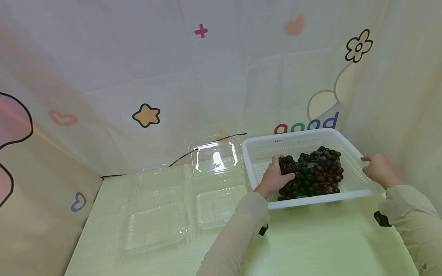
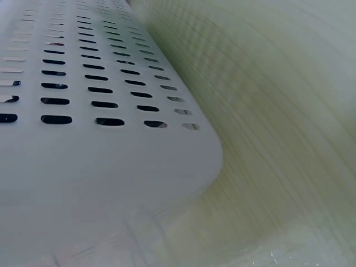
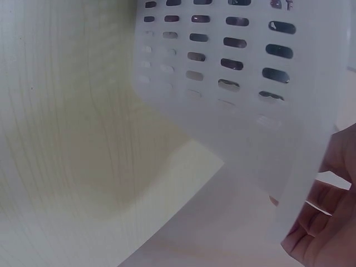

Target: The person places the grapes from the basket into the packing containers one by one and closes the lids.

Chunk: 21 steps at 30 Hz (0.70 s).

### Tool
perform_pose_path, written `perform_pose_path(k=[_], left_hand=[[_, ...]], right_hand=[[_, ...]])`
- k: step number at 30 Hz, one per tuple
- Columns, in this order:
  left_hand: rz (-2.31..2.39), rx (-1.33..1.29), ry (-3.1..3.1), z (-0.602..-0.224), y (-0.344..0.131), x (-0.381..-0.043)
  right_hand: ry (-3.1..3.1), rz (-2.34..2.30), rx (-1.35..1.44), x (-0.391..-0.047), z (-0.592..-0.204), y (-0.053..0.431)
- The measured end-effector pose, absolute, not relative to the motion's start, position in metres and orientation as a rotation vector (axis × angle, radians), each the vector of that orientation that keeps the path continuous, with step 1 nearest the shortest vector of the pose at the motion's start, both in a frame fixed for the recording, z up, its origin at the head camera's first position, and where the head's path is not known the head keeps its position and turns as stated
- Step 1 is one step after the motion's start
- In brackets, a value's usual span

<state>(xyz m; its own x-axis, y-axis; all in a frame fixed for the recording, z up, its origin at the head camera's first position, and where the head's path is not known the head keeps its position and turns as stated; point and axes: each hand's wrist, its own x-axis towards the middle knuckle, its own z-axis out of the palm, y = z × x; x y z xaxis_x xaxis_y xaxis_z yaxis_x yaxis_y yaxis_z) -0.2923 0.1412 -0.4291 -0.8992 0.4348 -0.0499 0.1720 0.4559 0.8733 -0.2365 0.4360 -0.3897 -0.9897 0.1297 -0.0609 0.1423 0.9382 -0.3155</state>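
Note:
A white plastic basket (image 1: pixel 293 141) with slotted walls holds several bunches of dark grapes. My left hand (image 1: pixel 274 179) reaches over its near left side and grips the black bunch of grapes (image 1: pixel 293 168), thumb and fingers spread around its left part. More purple and reddish grapes (image 1: pixel 326 172) lie to the right of that bunch. My right hand (image 1: pixel 381 168) holds the basket's right rim; in the right wrist view its fingers (image 3: pixel 311 228) curl at the rim. The left wrist view shows only the basket's outer wall (image 2: pixel 100 161), with the left hand hidden.
Clear plastic containers stand left of the basket: one with a raised lid (image 1: pixel 215 159) at the back and another (image 1: pixel 155 226) nearer the left. A light wood-grain tabletop (image 1: pixel 310 245) lies beneath. A printed curtain (image 1: pixel 221 76) hangs close behind.

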Motion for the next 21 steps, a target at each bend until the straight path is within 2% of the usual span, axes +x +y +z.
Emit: perform_pose_path(k=[21], left_hand=[[1.586,0.51,2.395,-0.4293,0.1404,-0.2946]], right_hand=[[3.035,-0.519,0.194,-0.235,-0.3858,0.4333]])
